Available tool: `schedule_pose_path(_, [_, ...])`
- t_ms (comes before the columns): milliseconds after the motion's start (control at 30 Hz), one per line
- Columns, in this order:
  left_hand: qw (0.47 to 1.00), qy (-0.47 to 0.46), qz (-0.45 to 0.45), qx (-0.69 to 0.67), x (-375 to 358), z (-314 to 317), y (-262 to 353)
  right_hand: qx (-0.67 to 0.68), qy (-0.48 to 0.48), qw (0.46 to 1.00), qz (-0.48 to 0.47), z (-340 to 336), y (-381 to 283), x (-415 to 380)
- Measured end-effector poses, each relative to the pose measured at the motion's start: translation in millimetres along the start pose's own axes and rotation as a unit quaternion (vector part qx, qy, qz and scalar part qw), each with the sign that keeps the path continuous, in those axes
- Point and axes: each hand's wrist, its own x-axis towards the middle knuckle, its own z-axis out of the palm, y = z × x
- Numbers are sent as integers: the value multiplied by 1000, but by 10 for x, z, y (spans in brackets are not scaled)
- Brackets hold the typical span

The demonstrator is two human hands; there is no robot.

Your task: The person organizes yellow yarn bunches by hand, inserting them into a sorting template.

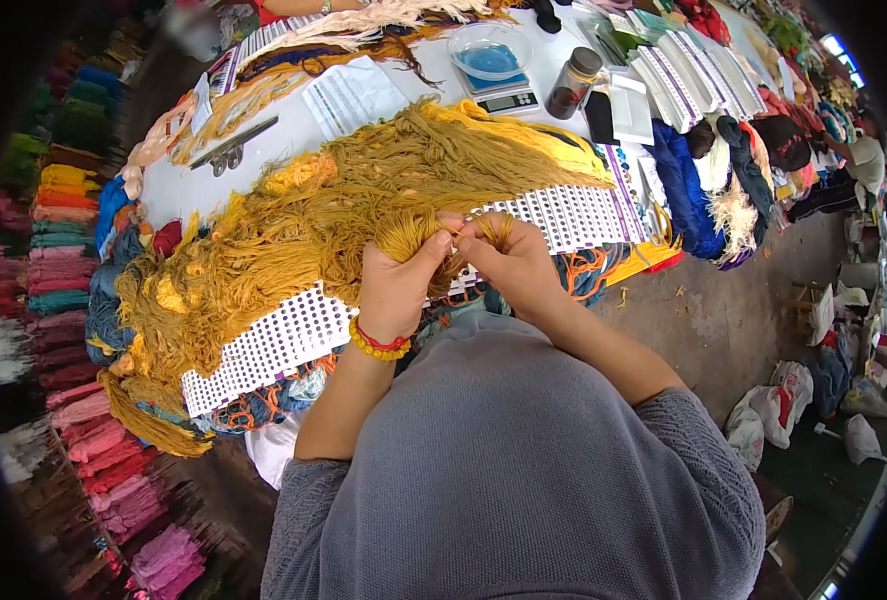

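Both hands meet at the near side of a big heap of olive-gold yarn point(364, 180) on the table. My left hand point(402, 280), with red and yellow bracelets at the wrist, is closed around a bundle of the golden yarn point(404, 237). Close beside it on the right, my right hand point(519, 262) pinches another part of the gold yarn, its fingertips nearly touching the left thumb. What lies exactly between the fingertips is too small to tell. Under the heap, a white perforated sheet point(286, 343) shows along the table's near edge.
Beyond the heap are a scale point(509, 102) with a clear dish, a dark jar point(574, 84), a paper sheet point(354, 95) and a black clip point(232, 152). Blue yarn point(679, 190) hangs at the right. Coloured skeins point(64, 220) line the left. Bags point(779, 405) lie on the floor.
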Motion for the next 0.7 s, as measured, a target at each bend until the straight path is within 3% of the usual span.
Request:
schedule_pose_path(133, [1000,8,16,4,13,13,-6,26,44,998,-21,14,23,6])
schedule_pose_path(167, [1000,23,-17,-6,17,-8,-6,26,45,998,-21,-5,24,14])
schedule_pose_path(200, [998,37,-51,-17,25,-32,-8,92,28,995,34,-46,17,34])
schedule_pose_path(233, [990,25,-77,-113,52,-76,-43,157,11,983,89,-93,5,55])
schedule_pose_path(267, [973,13,-104,-207,83,-115,-79,233,-52,964,114,-152,-53,65])
schedule_pose_path(333, [959,-10,-146,-242,117,-159,-75,285,-136,937,150,-298,-85,108])
schedule_pose_path(367, [954,-24,-153,-255,126,-235,-80,152,-104,967,179,-385,-192,117])
schedule_pose_path(400, [960,-23,-153,-232,148,-329,-96,-79,-81,991,65,-464,-194,161])
schedule_pose_path(433, [949,-19,-173,-263,179,-455,-125,-305,-55,949,-52,-544,-198,210])
schedule_pose_path(467, [936,-15,-193,-294,220,-570,-153,-479,-15,867,-141,-630,-260,240])
schedule_pose_path(600, [877,-17,-253,-408,411,-845,-444,-531,60,811,-240,-643,-238,409])
schedule_pose_path(633, [860,-6,-258,-439,452,-909,-554,-319,32,928,-191,-583,-204,446])
schedule_pose_path(667, [863,21,-254,-437,484,-998,-639,-88,3,988,-130,-574,-179,480])
schedule_pose_path(700, [864,49,-250,-434,522,-1103,-687,105,-34,991,-75,-636,-154,546])
